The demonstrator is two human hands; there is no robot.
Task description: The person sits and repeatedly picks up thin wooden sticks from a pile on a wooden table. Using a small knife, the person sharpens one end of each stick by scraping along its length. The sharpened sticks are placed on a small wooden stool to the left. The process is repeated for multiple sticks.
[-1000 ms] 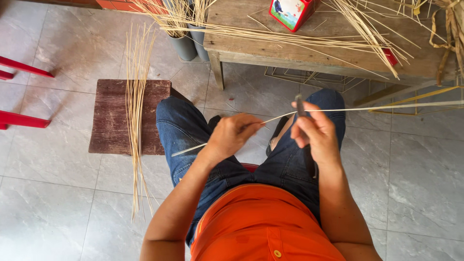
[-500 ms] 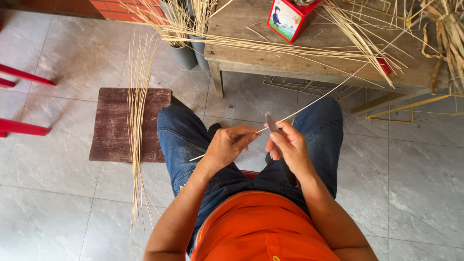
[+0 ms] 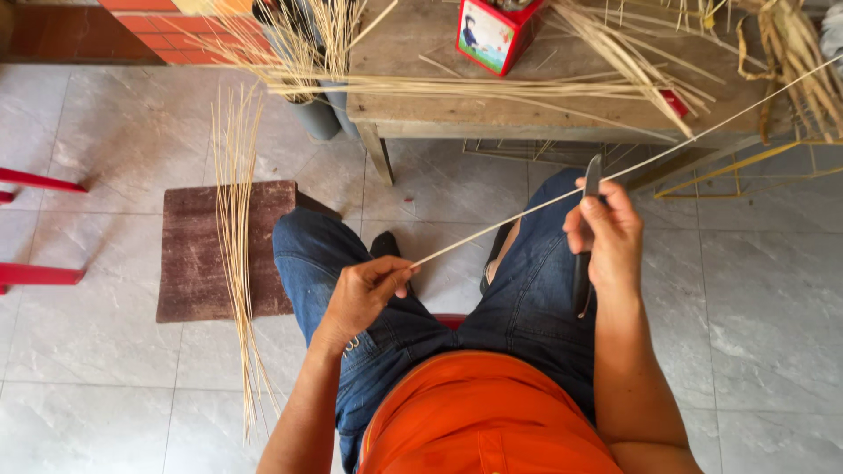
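A long thin pale strip of cane runs from my left hand up to the right, past my right hand and over the bench. My left hand pinches the strip's near end above my left knee. In my right hand is a dark knife, its blade pointing up and resting against the strip. I sit in blue jeans and an orange shirt, hands about a forearm's length apart.
A wooden bench ahead carries bundles of cane strips and a red box. More strips lie across a dark brown board on the tiled floor at left. Red chair legs are at far left; a yellow wire frame is at right.
My right hand with the knife has slid up and to the right along the strip, away from my left hand. The strip now tilts steeply upward to the right.
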